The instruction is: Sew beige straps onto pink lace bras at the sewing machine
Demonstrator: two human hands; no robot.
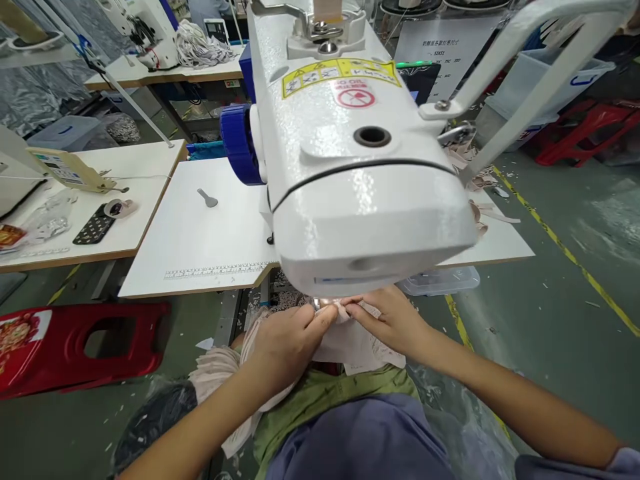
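A white sewing machine head (370, 220) fills the middle of the view and hides the needle area. Just below its front end, my left hand (295, 337) pinches the edge of a pale pink fabric piece (333, 347). On the other side of that edge, my right hand (387, 317) closes thumb and fingers on the same fabric. The cloth hangs down over my lap. A bundle of pale fabric strips (225, 373) drapes beside my left forearm.
A white table (200, 220) with a printed ruler edge holds a small grey tool (207, 198). A red plastic stool (125, 340) is at left. A clear plastic tray (443, 280) sits under the right table edge. A white metal bracket (520, 60) juts out at upper right.
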